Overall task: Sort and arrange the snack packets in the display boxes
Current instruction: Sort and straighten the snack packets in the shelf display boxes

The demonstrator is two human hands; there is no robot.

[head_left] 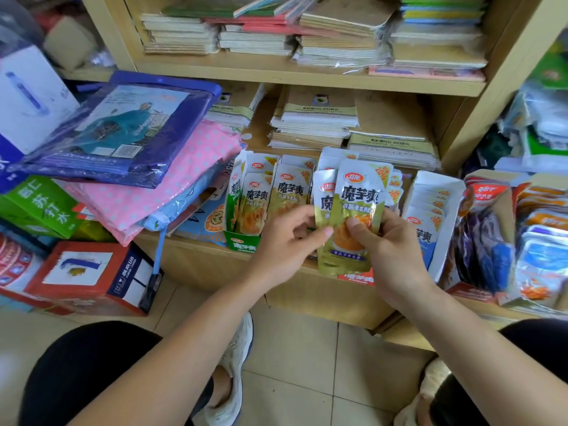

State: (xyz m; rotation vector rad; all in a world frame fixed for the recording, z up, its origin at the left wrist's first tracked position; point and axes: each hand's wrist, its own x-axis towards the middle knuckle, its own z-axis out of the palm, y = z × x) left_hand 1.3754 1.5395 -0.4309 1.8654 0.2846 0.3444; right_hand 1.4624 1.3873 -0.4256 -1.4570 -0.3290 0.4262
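Observation:
I hold a small stack of green-and-white snack packets [353,207] upright in front of the low shelf. My right hand [390,253] grips the stack from the right, thumb on the front packet. My left hand [285,244] pinches its lower left edge. Behind them a green display box [242,242] holds more of the same green packets [273,195] standing in rows. To the right a white-and-blue display box [436,210] carries blue packets. A red box front [358,276] peeks out below the held stack.
Further boxes of red, orange and blue snacks [522,235] fill the right end of the shelf ledge [199,256]. Bagged raincoats [123,133] and cartons [89,278] pile up on the left. Notebooks [313,124] stack on the shelves behind. My knees and shoes rest on tiled floor [292,358].

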